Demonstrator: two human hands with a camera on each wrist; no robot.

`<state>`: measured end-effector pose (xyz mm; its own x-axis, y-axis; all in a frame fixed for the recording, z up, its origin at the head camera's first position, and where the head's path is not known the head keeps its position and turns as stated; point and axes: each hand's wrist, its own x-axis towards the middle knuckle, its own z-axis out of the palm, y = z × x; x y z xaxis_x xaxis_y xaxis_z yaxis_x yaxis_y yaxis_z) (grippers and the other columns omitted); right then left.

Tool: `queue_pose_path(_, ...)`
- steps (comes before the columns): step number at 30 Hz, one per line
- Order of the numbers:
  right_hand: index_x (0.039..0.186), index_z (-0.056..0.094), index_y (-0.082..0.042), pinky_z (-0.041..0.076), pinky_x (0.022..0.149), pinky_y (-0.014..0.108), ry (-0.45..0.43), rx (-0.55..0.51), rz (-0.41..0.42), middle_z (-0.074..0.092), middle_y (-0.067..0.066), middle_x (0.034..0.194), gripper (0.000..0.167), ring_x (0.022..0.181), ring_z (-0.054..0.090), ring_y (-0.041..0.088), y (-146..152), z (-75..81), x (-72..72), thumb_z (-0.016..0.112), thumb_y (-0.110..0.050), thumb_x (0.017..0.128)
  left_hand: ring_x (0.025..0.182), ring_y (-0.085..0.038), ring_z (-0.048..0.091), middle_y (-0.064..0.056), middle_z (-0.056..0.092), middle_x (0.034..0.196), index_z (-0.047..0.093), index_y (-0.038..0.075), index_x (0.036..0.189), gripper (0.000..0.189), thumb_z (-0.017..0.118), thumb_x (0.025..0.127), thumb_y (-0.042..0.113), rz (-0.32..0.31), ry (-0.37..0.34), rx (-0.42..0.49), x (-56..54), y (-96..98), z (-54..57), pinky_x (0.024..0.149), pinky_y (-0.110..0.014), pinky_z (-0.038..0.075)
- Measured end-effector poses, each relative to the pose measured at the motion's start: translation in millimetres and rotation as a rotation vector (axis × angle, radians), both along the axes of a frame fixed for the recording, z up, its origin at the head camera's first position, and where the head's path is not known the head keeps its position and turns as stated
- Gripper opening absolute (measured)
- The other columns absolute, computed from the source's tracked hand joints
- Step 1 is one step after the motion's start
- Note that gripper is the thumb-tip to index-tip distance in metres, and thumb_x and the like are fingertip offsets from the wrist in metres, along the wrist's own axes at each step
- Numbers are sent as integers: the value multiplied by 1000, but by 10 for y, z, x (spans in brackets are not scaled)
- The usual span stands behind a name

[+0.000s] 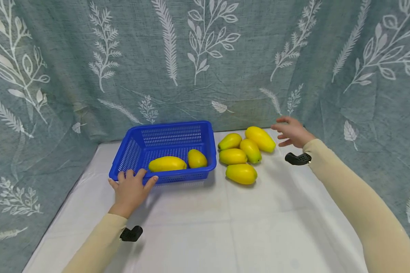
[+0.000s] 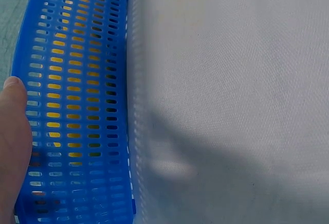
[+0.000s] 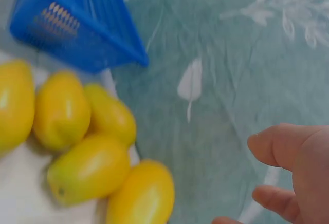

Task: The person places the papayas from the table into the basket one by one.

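The left hand [image 1: 131, 191] gripped the near-left rim of the blue basket [image 1: 172, 135], thumb along the rim and fingers hooked inside (skin showed faintly through the slots), a hold that probably kept it from sliding. Two yellow fruits [image 1: 167, 164] lay in the basket, close to its near wall. Five loose fruits [image 1: 241, 174] sat on the white cloth [image 1: 191, 235] just beyond its right side, bunched there perhaps to keep them within easy reach. The right hand [image 1: 292, 132] hung beside the farthest-right fruit [image 1: 260, 139], fingers spread and holding nothing, apparently leaving room for something that round.
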<state>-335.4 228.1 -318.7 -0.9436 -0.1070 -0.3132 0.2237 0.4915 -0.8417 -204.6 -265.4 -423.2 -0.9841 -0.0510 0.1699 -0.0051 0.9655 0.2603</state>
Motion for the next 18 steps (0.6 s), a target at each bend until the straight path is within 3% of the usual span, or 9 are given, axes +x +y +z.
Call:
queue_pose_path(8, 163, 7, -3, 58, 98, 44, -41, -26, -30, 20, 35, 163, 76, 146, 36, 52, 312, -260, 72, 48, -34, 107, 132, -67, 30, -41, 51, 129, 56, 0, 138, 64, 51, 103, 54, -1, -1, 3, 10, -32, -4, 104, -90, 6)
queue_pose_path(18, 163, 13, -4, 60, 93, 40, -92, -44, -13, 25, 33, 162, 71, 144, 40, 49, 210, -556, 139, 48, -32, 107, 132, -67, 31, -40, 52, 128, 57, 1, 136, 62, 51, 103, 54, -7, 3, 4, -1, 20, -4, 104, -90, 7)
